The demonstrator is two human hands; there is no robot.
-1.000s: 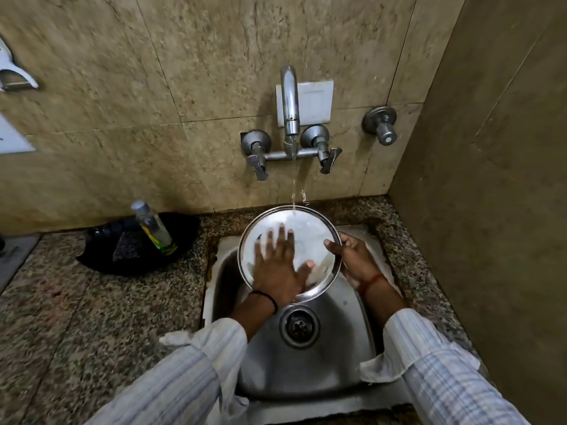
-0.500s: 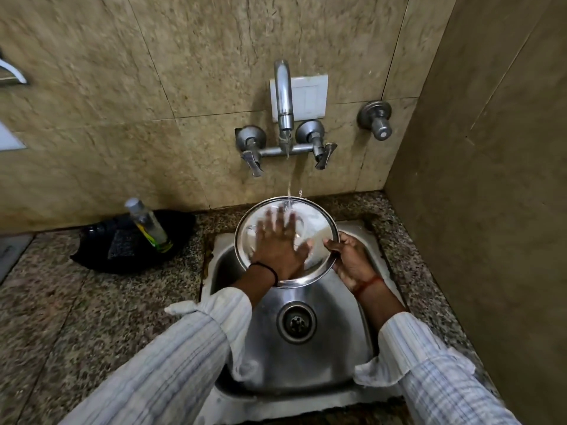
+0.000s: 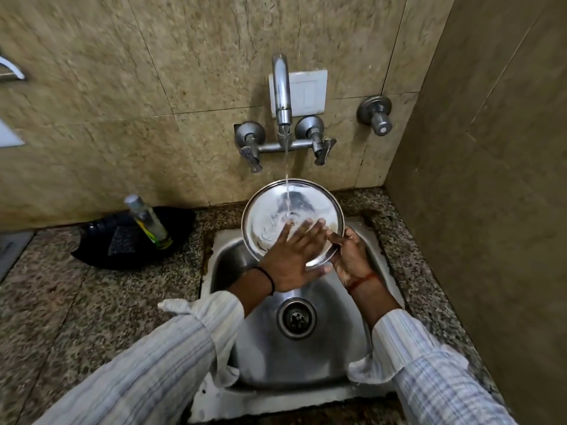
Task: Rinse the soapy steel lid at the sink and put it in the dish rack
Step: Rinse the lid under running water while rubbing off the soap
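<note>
Left hand spread flat, fingers apart, palm on face of steel lid, hiding its lower part. Right hand pinched on lid's rim at R edge; fingertips behind rim not visible. Lid tilted up over sink, water stream from tap hitting it just beyond L fingertips. Soapy or just wet: hard to tell. Well left of L hand, bottle in black tray, blurred.

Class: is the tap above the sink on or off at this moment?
On. A thin stream of water runs from the tap onto the steel lid, which both hands hold over the sink.
</note>
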